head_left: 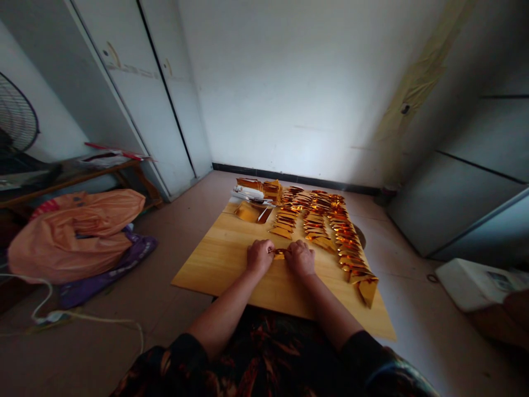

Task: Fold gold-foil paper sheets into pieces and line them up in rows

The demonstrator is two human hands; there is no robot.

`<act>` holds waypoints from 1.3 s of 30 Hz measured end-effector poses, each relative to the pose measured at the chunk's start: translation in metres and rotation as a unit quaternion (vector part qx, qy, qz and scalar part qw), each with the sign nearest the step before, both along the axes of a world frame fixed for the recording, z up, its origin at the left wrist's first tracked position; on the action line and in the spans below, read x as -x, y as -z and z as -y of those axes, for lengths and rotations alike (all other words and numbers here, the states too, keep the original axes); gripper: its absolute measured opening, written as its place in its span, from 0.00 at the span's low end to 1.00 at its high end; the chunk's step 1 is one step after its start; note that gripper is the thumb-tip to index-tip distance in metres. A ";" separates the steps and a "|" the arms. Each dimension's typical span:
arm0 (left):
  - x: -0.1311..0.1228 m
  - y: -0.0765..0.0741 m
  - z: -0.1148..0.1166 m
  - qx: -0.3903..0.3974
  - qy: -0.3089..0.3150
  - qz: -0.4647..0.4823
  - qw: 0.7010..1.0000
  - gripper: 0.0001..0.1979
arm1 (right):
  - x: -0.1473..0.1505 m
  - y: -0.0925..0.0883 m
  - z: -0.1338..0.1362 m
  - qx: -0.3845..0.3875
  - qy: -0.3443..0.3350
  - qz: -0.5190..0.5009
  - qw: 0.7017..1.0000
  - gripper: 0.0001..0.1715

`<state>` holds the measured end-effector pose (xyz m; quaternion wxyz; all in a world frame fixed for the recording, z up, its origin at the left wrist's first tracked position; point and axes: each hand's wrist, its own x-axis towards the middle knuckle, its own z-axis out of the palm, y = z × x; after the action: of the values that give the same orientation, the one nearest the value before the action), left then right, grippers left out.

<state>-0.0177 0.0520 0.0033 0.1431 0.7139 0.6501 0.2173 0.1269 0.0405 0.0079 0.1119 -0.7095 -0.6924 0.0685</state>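
Observation:
Between my two hands, low over the wooden board, is a small piece of gold foil paper. My left hand pinches its left end, and my right hand grips the right end with curled fingers. Beyond and to the right, folded gold foil pieces lie overlapped in several rows. A stack of flat gold sheets rests on the board's far left part, with more folded gold paper behind it.
A white packet lies at the board's far left corner. On the floor at left is a peach-coloured bag over a purple one. A white cable runs nearby. At right stands a white box.

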 end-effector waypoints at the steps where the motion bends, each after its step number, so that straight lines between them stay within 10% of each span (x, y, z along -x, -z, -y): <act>1: 0.000 -0.001 0.000 0.003 -0.002 -0.005 1.000 0.02 | 0.000 -0.001 0.000 0.001 0.004 0.001 1.000 0.10; 39: -0.004 0.000 0.009 -0.021 -0.067 -0.036 0.997 0.05 | -0.019 0.000 -0.006 0.005 0.005 -0.105 0.994 0.09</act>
<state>-0.0141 0.0434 0.0036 0.0900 0.6789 0.6965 0.2143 0.1459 0.0468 0.0077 0.1813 -0.7022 -0.6729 0.1456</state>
